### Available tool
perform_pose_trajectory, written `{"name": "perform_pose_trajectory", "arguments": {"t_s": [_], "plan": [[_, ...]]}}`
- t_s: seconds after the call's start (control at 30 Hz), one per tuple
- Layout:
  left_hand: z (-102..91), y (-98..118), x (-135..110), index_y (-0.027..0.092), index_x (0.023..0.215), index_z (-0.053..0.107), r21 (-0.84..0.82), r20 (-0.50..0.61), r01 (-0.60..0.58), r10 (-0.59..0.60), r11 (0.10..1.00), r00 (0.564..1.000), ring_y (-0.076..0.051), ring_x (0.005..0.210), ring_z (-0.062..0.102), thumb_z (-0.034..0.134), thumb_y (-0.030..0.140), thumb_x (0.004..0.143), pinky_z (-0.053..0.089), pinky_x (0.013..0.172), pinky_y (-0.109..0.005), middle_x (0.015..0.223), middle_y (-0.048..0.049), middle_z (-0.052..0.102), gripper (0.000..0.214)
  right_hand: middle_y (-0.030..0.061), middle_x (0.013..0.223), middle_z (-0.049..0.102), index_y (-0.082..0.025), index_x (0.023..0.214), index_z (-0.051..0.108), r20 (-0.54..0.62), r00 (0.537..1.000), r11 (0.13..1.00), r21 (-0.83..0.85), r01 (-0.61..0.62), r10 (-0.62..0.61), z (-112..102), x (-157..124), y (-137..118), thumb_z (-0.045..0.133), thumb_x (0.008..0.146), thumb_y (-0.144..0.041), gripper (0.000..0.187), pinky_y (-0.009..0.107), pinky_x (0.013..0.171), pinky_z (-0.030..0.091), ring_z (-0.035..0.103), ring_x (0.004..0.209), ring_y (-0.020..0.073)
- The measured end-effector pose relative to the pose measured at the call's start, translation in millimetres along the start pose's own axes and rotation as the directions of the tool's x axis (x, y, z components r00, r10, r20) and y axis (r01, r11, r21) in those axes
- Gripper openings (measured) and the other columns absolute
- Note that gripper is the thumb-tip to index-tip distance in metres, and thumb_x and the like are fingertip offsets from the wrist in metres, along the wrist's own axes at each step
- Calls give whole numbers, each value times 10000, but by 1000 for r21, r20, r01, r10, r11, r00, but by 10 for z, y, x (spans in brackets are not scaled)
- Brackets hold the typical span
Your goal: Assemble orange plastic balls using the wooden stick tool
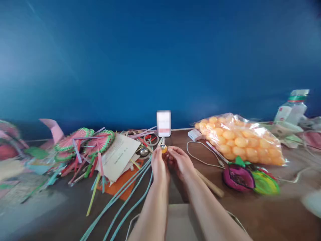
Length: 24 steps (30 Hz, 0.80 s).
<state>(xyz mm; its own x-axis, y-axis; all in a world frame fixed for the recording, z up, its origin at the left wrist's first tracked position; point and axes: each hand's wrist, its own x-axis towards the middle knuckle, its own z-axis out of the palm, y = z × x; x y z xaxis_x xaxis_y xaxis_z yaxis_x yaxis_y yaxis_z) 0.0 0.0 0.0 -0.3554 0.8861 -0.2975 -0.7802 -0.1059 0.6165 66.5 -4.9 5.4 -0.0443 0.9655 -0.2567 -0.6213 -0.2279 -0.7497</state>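
Left hand (159, 164) and right hand (179, 161) meet over desk (250, 209), fingers (157, 154) pinching one small orange ball (164, 149), steadied from both sides

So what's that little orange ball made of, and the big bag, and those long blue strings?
The little orange ball, pinched between left hand and right hand, looks like smooth plastic with a slight shine. The bag is thin clear plastic: it glints, crinkles, and balls show through. The blue-green strips look like flat plastic or dyed cane; too blurry to tell.
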Motion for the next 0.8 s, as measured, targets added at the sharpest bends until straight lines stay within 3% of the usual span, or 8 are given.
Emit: {"name": "perform_pose_trajectory", "arguments": {"t_s": [0.33,0.6,0.8], "plan": [[-21,23,45,132,872,627,52,86,-12,7,999,996,-110,560,565,693,383,750,437,575,-242,708,-21,627,288,-37,620,571,-162,776,685,68,998,999,49,2,-5,46,6,-35,894,520,-351,381,159,465,332,436,535,45],[-69,-20,79,152,1057,669,173,48,-113,106,978,993,-149,742,649,687,378,774,492,702,-273,883,-55,691,363,-51,581,512,-160,751,658,93,996,998,56,-19,14,59,-5,-44,889,546,-345,361,153,455,313,407,529,45],[-73,-22,74,144,1032,684,237,52,-143,134,961,990,-166,762,659,669,411,783,498,699,-280,898,-70,702,365,-37,659,561,-167,749,649,145,989,995,96,-25,11,50,-11,-50,892,551,-326,351,144,420,274,397,529,37]]}}
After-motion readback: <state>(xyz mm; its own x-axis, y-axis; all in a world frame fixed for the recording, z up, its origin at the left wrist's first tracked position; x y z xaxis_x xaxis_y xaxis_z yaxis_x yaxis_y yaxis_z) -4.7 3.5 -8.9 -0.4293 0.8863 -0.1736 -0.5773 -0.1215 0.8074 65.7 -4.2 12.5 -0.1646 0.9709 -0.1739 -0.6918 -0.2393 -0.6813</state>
